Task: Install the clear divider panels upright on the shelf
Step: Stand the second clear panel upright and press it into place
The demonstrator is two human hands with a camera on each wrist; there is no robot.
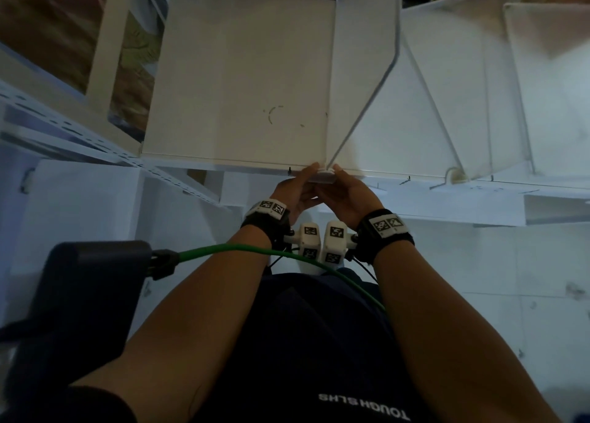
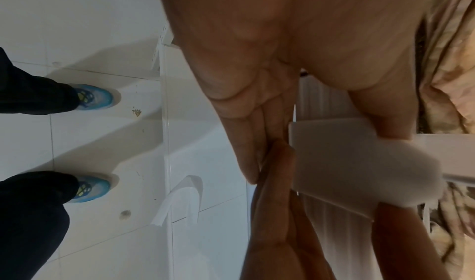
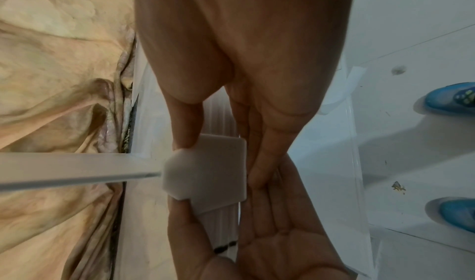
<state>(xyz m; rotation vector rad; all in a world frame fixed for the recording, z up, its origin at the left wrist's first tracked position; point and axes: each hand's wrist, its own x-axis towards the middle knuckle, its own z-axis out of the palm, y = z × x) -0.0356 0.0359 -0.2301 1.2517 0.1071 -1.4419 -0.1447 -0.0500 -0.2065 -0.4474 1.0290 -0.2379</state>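
Panel (image 1: 360, 81) is looking light, stiff and slick, so both hands, left (image 1: 295, 189) and right (image 1: 348, 192), are pinching its white clip (image 1: 325, 177) at the shelf (image 1: 236, 81) edge.

Both forearms reached forward side by side, wrists close together. The left hand (image 1: 292, 190) and right hand (image 1: 346, 192) met palms facing, each thumb and fingers pinching the same small white clip (image 1: 325, 175).

White shelf (image 1: 236, 81), clear divider panel (image 1: 360, 71), blue shoes (image 2: 95, 98), green cable (image 1: 223, 251).
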